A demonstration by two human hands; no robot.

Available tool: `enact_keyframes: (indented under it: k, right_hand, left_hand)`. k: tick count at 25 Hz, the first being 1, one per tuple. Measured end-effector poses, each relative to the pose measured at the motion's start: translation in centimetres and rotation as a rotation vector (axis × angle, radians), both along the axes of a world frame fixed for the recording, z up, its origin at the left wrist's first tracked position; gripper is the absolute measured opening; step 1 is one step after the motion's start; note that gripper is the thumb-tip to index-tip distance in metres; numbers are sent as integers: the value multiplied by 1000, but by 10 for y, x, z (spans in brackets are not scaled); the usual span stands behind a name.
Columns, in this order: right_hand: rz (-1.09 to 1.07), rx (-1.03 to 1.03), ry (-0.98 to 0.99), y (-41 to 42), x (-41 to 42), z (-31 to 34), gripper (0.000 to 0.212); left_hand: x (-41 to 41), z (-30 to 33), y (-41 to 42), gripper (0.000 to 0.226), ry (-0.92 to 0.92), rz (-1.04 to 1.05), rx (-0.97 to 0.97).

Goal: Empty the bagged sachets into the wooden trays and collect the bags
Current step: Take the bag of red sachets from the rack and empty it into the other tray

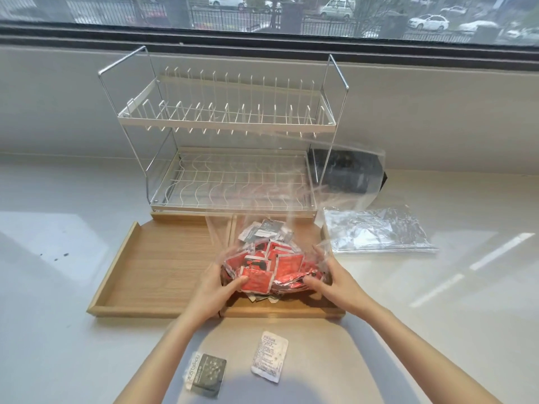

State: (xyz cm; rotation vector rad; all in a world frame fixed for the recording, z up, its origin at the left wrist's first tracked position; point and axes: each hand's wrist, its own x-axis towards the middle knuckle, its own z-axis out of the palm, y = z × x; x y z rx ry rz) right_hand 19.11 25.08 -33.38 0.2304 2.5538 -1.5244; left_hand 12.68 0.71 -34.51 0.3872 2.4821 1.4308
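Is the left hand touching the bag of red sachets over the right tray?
Touching. The head view shows the left hand with its thumb pressed on the front of the bag of red sachets and its fingers curled around the bag's left side, though blurred.

Left hand, right hand: closed grips.

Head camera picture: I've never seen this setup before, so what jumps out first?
The eye goes to the heap of red sachets in a clear bag, gripped by the left hand and right hand over the right wooden tray. The left wooden tray lies bare beside it, a white two-tier dish rack stands behind, and two loose sachets lie nearest the person.
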Motion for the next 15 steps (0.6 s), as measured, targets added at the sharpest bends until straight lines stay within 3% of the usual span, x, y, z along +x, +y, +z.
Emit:
enact_keyframes:
  k: [3, 5, 9, 13, 15]
  right_hand:
    - [122, 228, 10, 6, 6, -9, 90]
    - [45, 280, 62, 6, 4, -15, 78]
    - [-126, 45, 83, 1, -2, 0, 38]
    - [-108, -214, 76, -23, -4, 26, 25]
    - [-104, -264, 53, -40, -5, 30, 24]
  left_hand:
    - [-4, -4, 0, 52, -3, 52, 3]
    - [-8, -3, 1, 45, -33, 79, 40]
    - [-14, 17, -5, 36, -34, 175, 186]
    - [-7, 45, -25, 24, -29, 262, 263]
    - [2, 52, -39, 11, -118, 259, 325]
